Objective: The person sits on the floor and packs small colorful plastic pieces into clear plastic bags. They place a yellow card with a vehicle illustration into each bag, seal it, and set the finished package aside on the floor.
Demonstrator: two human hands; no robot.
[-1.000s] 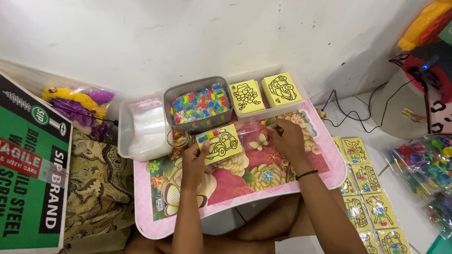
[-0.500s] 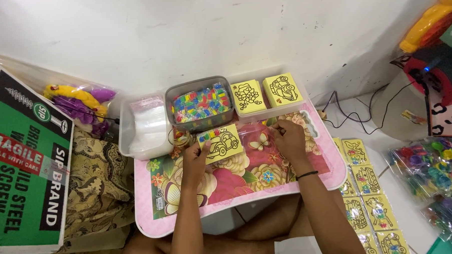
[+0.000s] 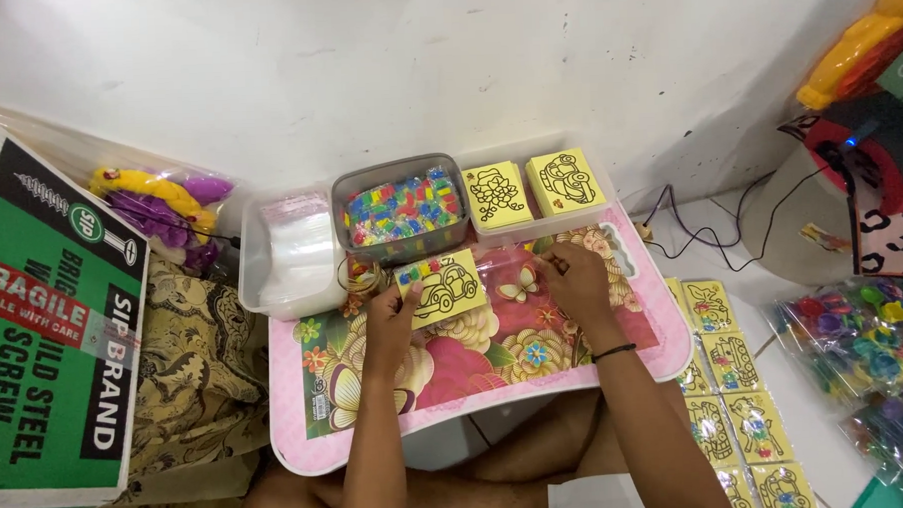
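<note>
Mid-packing: left hand (image 3: 392, 324) pinching yellow car card (image 3: 445, 288); right hand (image 3: 575, 280), grip unclear, on clear sleeve (image 3: 517, 267). Next: card into sleeve mouth.

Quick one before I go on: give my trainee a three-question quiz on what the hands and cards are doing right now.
1. True or false: the left hand holds a yellow card with a car outline.
2. What fills the grey tub? A) small multicoloured pieces B) water C) screws
3. Where do the two yellow picture cards in the clear tray lie, relative to that tub?

Key:
1. True.
2. A.
3. Just to its right, side by side against the wall; the right hand rests on the flowered lap table below them.
</note>
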